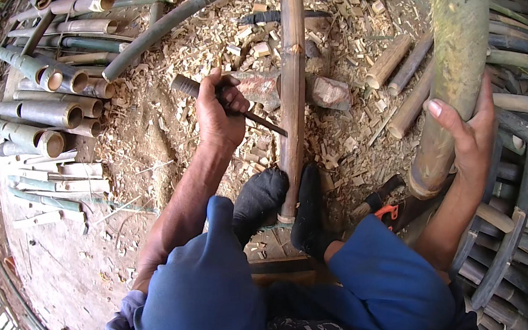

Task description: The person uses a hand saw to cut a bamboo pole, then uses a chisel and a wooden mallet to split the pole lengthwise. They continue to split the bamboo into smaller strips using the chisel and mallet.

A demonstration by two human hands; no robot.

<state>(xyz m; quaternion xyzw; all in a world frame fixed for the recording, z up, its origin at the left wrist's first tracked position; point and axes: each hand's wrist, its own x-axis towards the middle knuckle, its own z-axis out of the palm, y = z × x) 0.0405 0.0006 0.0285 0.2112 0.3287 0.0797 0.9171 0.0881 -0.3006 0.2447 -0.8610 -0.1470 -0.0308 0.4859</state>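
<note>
My left hand (222,108) is closed round a chisel (267,126) with a dark, ridged handle end. The thin blade's tip meets the side of a brown bamboo pole (289,71). That pole slants away from me, its near end gripped between my two feet in black socks (260,201). At the right, my right hand (468,136) wraps the lower part of a thick, greenish-yellow bamboo length (458,17). This heavy piece stands raised and tilted, apart from the pole. A reddish stone block (330,92) lies under the pole.
Wood chips (149,93) cover the ground. Cut bamboo tubes (55,111) pile up at the left, near split strips (57,187). A long dark bamboo pole (197,6) lies across the far side. An orange-handled tool (387,212) rests by my right knee; a bamboo rack (512,250) stands lower right.
</note>
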